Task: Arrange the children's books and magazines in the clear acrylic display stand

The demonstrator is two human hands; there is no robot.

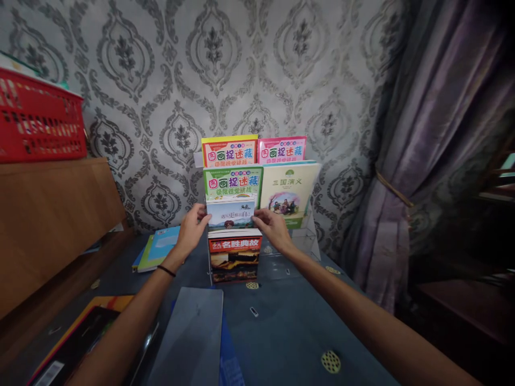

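A light-blue book point(231, 215) with Chinese lettering stands upright in a clear tiered rack point(308, 241). My left hand point(192, 229) pinches its left edge, and my right hand point(272, 229) grips the right edge. Directly below and in front is a red-topped book point(235, 260) with a dark landscape cover. Behind the light-blue book rises a green-bordered book point(233, 179). To its right leans a cream book point(287, 190) with a picture of figures under pink blossom. On the top tier are a yellow-edged book point(229, 147) and a pink-edged book point(281, 147).
Several books point(156, 249) lie stacked left of the rack. Nearer me are a grey book point(189, 332) and a dark book point(76, 343) on the dark tablecloth point(289, 332). A red basket point(40, 118) sits on a wooden cabinet point(60, 214). A curtain point(394, 214) hangs right.
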